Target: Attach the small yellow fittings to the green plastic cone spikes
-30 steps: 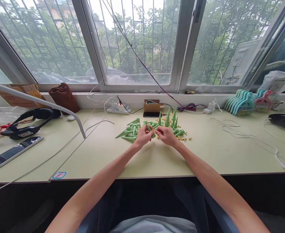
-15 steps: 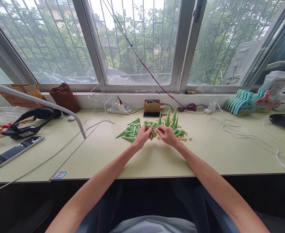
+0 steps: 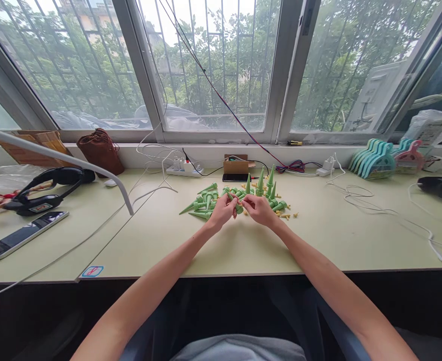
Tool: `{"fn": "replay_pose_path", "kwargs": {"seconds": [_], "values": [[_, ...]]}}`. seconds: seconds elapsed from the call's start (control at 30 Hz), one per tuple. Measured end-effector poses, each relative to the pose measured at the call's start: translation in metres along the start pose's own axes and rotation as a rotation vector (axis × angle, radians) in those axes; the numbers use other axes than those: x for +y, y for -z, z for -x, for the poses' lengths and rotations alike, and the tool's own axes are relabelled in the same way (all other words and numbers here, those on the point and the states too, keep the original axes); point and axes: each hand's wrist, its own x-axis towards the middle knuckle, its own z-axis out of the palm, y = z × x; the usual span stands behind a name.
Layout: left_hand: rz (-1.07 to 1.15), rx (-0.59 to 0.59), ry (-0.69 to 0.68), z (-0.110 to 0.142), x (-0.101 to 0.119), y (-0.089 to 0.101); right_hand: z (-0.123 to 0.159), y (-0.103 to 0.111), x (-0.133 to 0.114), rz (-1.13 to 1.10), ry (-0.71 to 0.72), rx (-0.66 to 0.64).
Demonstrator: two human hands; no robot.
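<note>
Nearest lies the bare front of the pale yellow-green desktop [image 3: 243, 250], with a small blue-bordered paper label [image 3: 92, 272] at its left. Farther in, the left hand [image 3: 223, 211] is closed around a green plastic cone-shaped spike [image 3: 239, 208], held just above the desktop. The right hand [image 3: 259, 209] has its fingertips pinched together at the spike's wide end — whether they grip a small piece I cannot tell. More green spikes [image 3: 207, 199] lie heaped to the left and behind, small yellow plastic pieces [image 3: 286, 216] scatter to the right, and a few tall green cones [image 3: 260, 185] stand upright beyond the right hand. Farther still lies a flat black phone [image 3: 237, 177], then an open brown cardboard box [image 3: 236, 166].
</note>
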Motion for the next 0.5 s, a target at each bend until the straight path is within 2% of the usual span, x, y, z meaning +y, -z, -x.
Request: {"fn": "replay_pose_path", "kwargs": {"seconds": [0.23,0.5], "values": [[-0.099,-0.015,-0.094,-0.0022,-0.0090,0.0018,-0.0003,-0.0008,0.0014,-0.013,-0.020,-0.025],[-0.314,-0.007,-0.221,0.0028,-0.0071,0.0016,-0.0018,-0.0008,0.0026,-0.038,-0.063,-0.027]]}}
